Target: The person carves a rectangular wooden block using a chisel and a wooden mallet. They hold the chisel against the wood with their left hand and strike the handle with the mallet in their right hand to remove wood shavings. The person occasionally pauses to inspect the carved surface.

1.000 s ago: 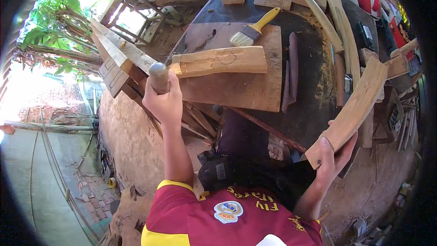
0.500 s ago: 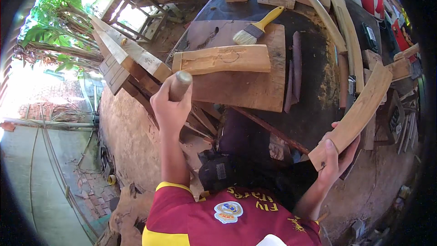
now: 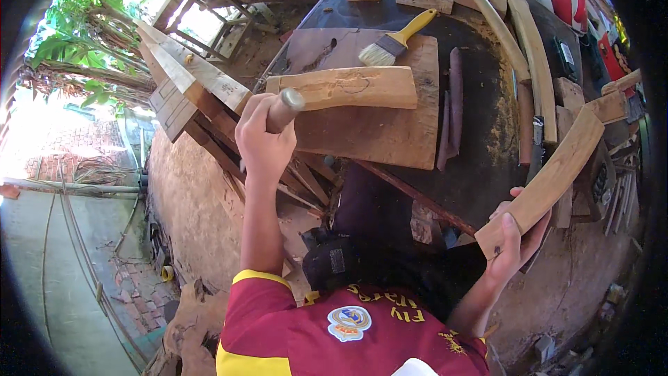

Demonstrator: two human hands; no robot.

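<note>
Carved wooden block (image 3: 376,88) is sitting on the wide board (image 3: 369,146), near the tabletop's (image 3: 476,181) near-left corner. I see no clamp, so a glancing knock could skid it off the board's left edge. My left hand (image 3: 264,141) is wrapped round a handle (image 3: 283,113); can't tell what's at its lower end, so a slip there worries me. Right hand (image 3: 513,242) grips one end of a curved wood piece (image 3: 553,174), fingers curled: long and end-heavy, could twist. A wild swing might catch the brush (image 3: 400,35) by the board's far edge.

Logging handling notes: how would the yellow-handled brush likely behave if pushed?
The brush would probably slide rather than roll, given its flat, wide head. Its pale bristles likely bend; the solid-looking yellow handle should stay stiff.
</note>
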